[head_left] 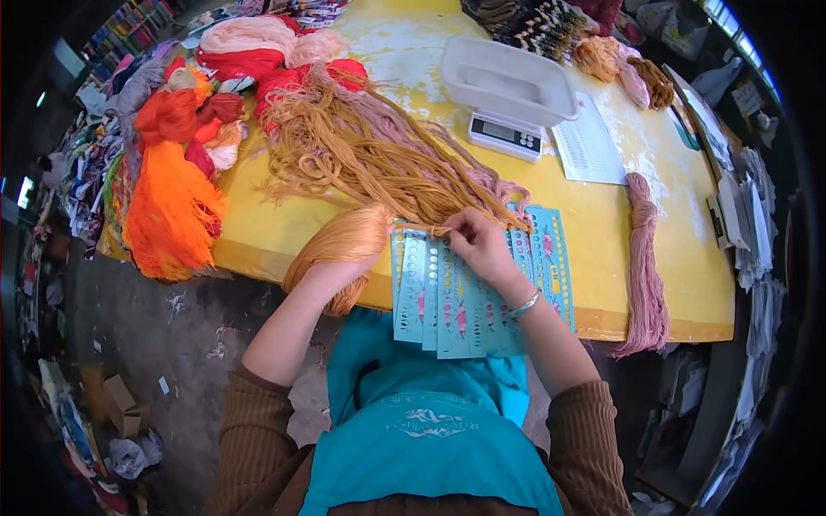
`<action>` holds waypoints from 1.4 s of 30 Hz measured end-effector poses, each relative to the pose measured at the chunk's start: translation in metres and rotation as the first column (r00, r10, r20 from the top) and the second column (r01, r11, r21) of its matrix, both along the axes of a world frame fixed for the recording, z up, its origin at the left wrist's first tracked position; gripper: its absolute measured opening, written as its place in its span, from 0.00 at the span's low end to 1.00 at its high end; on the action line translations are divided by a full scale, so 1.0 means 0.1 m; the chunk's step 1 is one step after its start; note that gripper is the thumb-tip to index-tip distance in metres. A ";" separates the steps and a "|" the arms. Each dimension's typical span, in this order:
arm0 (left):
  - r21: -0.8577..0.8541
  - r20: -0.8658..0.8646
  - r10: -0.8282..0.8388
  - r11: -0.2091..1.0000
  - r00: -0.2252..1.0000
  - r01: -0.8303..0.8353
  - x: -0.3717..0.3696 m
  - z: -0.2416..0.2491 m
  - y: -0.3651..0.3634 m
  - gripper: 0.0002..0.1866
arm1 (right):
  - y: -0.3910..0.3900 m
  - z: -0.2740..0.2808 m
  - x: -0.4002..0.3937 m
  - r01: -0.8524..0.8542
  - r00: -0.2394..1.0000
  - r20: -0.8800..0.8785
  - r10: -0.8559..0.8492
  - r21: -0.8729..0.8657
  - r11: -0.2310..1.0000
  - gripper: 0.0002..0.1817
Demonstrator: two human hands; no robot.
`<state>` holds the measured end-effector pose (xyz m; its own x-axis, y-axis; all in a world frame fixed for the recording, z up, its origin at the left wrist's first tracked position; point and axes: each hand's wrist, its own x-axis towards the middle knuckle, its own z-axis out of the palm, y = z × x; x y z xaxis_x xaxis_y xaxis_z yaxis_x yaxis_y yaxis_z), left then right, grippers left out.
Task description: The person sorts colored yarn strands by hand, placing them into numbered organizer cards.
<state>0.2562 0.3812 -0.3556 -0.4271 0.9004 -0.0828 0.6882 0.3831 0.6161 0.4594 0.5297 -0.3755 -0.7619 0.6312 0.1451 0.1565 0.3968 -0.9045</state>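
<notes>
A thick hank of golden-orange thread (344, 241) hangs over my left hand (372, 258), which is mostly hidden beneath it. From the hank a few strands run right to my right hand (482, 245), whose thumb and fingertips pinch them. Under my right hand lie several turquoise punched cards (460, 322) with pink flower prints, overlapping at the table's front edge. Just beyond both hands, a long loose bundle of brown-gold and mauve threads (387, 155) stretches across the yellow table (594, 318).
Orange and red skeins (176, 206) are heaped at the left. A digital scale (506, 136) carries a clear plastic tub (509, 77). Right of it lie a printed sheet (589, 142) and a mauve hank (645, 267). More yarn (542, 30) sits at the far edge.
</notes>
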 end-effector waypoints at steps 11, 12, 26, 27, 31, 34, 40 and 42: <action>0.039 0.247 -0.088 0.996 0.965 0.081 -0.57 0.26 0.09 0.14 | -0.19 0.15 -0.07 0.026 0.975 0.180 -0.134 0.504 0.863 0.09; 0.038 0.432 0.010 0.999 0.902 -0.029 -0.78 0.27 0.03 0.13 | -0.21 0.18 -0.07 0.026 0.974 0.183 -0.136 0.501 0.865 0.09; 0.251 0.699 0.348 0.698 0.625 -0.670 -2.18 0.94 0.56 0.11 | -0.21 0.21 -0.06 -0.004 0.962 0.235 -0.136 0.515 0.857 0.19; 0.225 0.795 0.235 0.743 0.560 -0.631 -2.13 0.93 0.50 0.14 | -0.21 0.21 -0.06 -0.004 0.964 0.230 -0.134 0.516 0.856 0.19; 0.330 0.944 -0.279 0.810 0.175 -0.485 -1.11 1.20 0.17 0.27 | -0.22 0.19 -0.06 0.005 0.968 0.214 -0.135 0.519 0.855 0.18; 0.411 0.906 -0.417 0.836 0.067 -0.363 -0.55 1.27 -0.09 0.36 | -0.24 0.25 -0.08 0.020 0.973 0.188 -0.136 0.517 0.856 0.15; 0.435 0.899 -0.413 0.883 0.147 -0.179 0.18 1.18 -0.37 0.38 | -0.63 0.72 -0.15 -0.002 0.984 -0.177 -0.038 -0.221 0.975 0.06; 0.443 0.895 -0.422 0.882 0.146 -0.162 0.33 1.11 -0.40 0.39 | -0.82 0.94 -0.18 -0.185 0.938 -0.346 0.013 -0.470 0.863 0.05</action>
